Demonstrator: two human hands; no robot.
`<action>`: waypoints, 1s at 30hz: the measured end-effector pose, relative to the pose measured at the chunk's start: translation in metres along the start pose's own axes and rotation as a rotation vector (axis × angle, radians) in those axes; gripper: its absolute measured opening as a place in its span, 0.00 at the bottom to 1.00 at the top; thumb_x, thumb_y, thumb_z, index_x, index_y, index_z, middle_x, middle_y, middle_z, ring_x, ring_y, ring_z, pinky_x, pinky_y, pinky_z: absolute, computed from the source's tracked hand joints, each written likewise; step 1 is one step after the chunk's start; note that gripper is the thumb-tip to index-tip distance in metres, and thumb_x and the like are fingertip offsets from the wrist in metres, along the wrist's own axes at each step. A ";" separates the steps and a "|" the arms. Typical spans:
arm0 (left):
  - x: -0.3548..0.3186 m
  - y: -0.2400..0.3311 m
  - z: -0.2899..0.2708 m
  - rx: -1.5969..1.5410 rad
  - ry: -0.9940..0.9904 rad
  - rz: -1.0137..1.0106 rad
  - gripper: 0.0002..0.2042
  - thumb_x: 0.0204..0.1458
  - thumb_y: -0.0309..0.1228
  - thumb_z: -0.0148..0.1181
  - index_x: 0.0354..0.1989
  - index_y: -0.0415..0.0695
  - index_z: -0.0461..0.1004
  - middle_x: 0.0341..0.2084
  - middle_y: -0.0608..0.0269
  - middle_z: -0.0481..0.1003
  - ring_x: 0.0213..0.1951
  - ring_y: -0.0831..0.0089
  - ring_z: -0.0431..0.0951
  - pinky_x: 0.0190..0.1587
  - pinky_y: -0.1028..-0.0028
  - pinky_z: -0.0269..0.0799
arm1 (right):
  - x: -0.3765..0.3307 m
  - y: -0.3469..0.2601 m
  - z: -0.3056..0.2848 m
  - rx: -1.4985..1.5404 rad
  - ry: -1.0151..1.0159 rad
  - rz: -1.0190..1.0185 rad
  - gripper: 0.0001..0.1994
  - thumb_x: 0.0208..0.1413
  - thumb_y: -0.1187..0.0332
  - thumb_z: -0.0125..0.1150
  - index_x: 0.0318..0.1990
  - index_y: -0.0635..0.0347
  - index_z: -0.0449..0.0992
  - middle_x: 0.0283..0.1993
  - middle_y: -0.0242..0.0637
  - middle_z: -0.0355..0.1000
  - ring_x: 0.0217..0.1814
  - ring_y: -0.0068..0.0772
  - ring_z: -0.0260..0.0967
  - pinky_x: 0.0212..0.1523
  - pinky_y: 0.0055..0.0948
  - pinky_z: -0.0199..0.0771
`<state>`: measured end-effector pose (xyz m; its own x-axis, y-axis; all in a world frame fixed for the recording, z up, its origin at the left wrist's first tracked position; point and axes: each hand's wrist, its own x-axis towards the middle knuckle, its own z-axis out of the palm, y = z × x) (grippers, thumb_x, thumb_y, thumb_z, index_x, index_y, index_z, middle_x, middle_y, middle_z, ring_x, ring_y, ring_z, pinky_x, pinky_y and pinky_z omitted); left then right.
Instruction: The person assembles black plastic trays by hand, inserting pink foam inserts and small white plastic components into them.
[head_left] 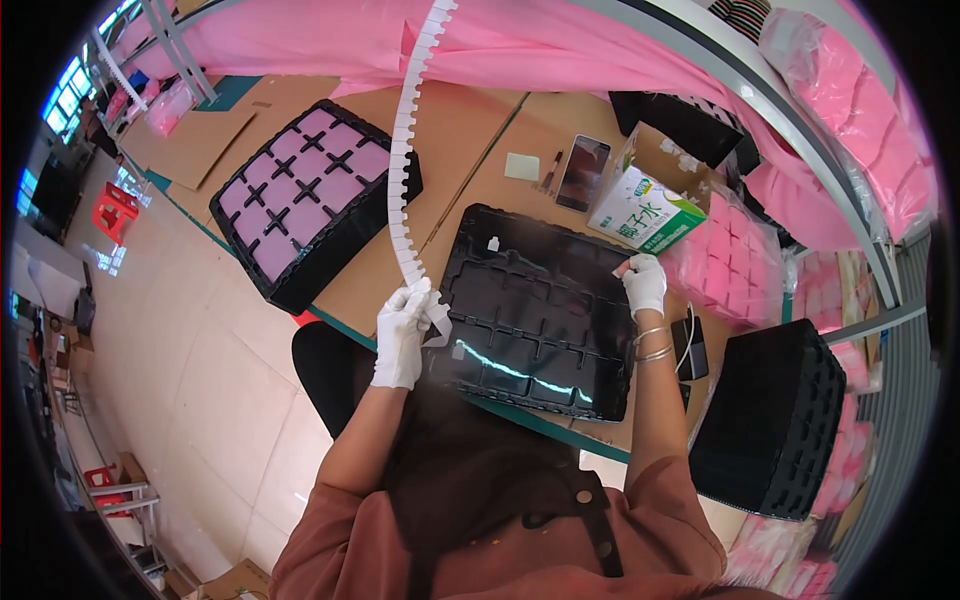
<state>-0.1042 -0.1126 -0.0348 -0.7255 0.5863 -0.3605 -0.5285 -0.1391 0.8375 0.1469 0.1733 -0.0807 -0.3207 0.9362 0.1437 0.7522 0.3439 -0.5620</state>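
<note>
Left hand (403,335), white-gloved, pinches the lower end of a long white notched strip of label backing (404,150) that runs up and away toward the pink sheeting (520,40) at the back of the bench. Right hand (645,283), also white-gloved, fingertips closed on a small white label at the far right edge of the black compartment tray (540,320); whether the label is already stuck down cannot be told. The tray lies flat on the cardboard-covered bench (480,150), directly before the person, between the two hands. Progress, as judged: two or three small white labels sit on the tray, one near its upper left, one near its lower left, and one at the right hand; most compartments show none, so the labelling looks early, with the bulk left. Second black tray (315,200), left and well apart, filled with pink foam pads in every cell. Stack of empty black trays (770,420), lower right, off the bench edge. Carton (645,205), white and green, rectangular, lying just beyond the right hand, printed side up. Smartphone (583,172), dark, beside a pen and a small pale square card (521,166). Clear bags of pink foam pads (740,265), right of the carton, and more along the upper right rail.
</note>
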 end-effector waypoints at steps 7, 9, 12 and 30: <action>-0.007 -0.011 0.001 0.043 -0.040 -0.012 0.08 0.54 0.34 0.61 0.29 0.43 0.74 0.23 0.69 0.74 0.22 0.87 0.66 0.27 0.86 0.60 | 0.021 0.039 0.028 -0.173 0.224 -0.123 0.11 0.41 0.76 0.66 0.34 0.60 0.73 0.34 0.41 0.68 0.32 0.40 0.70 0.36 0.35 0.72; -0.014 -0.010 0.006 0.042 -0.036 -0.023 0.08 0.53 0.34 0.61 0.29 0.43 0.74 0.24 0.69 0.74 0.24 0.86 0.69 0.29 0.85 0.63 | 0.007 0.003 0.031 -0.051 0.203 -0.110 0.10 0.42 0.75 0.66 0.34 0.59 0.73 0.33 0.40 0.68 0.33 0.38 0.71 0.36 0.33 0.72; -0.024 -0.011 0.018 0.041 -0.098 0.014 0.07 0.53 0.32 0.61 0.33 0.41 0.74 0.29 0.67 0.76 0.30 0.83 0.73 0.32 0.81 0.68 | -0.055 -0.085 0.031 0.460 0.017 -0.251 0.11 0.47 0.72 0.66 0.38 0.59 0.74 0.37 0.36 0.71 0.37 0.28 0.72 0.40 0.29 0.72; -0.026 -0.024 0.015 0.111 -0.062 0.146 0.06 0.55 0.32 0.59 0.33 0.43 0.75 0.26 0.67 0.76 0.25 0.86 0.69 0.28 0.84 0.63 | -0.155 -0.156 -0.011 0.959 -0.291 -0.137 0.06 0.38 0.81 0.63 0.24 0.62 0.74 0.36 0.34 0.72 0.37 0.28 0.68 0.40 0.23 0.67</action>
<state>-0.0656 -0.1127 -0.0394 -0.7603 0.6150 -0.2091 -0.3654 -0.1389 0.9204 0.0853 -0.0243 -0.0061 -0.5936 0.7951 0.1241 -0.0409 0.1242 -0.9914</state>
